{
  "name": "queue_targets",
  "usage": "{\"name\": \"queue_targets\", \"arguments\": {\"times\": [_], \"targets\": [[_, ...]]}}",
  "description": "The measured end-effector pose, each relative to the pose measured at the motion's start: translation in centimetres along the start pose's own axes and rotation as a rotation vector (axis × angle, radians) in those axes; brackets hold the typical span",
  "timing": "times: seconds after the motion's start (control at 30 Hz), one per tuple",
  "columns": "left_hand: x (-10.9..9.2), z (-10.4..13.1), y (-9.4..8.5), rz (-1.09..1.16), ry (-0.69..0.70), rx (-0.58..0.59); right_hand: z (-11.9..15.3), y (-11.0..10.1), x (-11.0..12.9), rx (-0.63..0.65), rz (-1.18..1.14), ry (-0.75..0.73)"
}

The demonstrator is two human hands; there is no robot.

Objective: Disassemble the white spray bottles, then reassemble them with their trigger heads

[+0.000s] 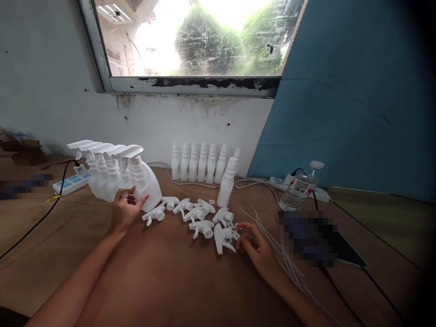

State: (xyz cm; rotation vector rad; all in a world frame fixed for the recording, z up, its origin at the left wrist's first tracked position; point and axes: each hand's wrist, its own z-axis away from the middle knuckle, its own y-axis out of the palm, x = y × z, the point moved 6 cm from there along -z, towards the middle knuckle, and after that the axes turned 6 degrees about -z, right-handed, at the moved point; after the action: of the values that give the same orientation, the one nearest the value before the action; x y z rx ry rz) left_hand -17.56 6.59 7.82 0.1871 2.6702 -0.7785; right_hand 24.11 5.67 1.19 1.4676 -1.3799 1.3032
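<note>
White spray bottle point(145, 181) touched by left hand point(124, 210)

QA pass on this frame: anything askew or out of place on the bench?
One bare bottle stands alone, leaning, ahead of the row of bare bottles at the wall. Loose trigger heads lie scattered between the left hand, on an assembled sprayer, and the right hand. No spill or damage visible.

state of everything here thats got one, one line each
left hand: open, touching the nearest assembled spray bottle
right hand: fingers curled at the loose trigger heads, grip unclear
assembled bottles: upright, heads on
bare bottles: upright, no heads
water bottle: capped, upright
dip tubes: lying loose
</note>
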Motion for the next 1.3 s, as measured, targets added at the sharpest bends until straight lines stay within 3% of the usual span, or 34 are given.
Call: {"name": "queue_targets", "arguments": {"times": [0.63,1.3], "targets": [[1.3,0.0,0.7,-0.072,0.125,-0.050,0.0,0.8,-0.5,0.076,0.078,-0.007],[3.5,-1.0,0.6,-0.124,0.033,-0.022,0.2,0.8,-0.1,0.090,0.169,-0.032]]}}
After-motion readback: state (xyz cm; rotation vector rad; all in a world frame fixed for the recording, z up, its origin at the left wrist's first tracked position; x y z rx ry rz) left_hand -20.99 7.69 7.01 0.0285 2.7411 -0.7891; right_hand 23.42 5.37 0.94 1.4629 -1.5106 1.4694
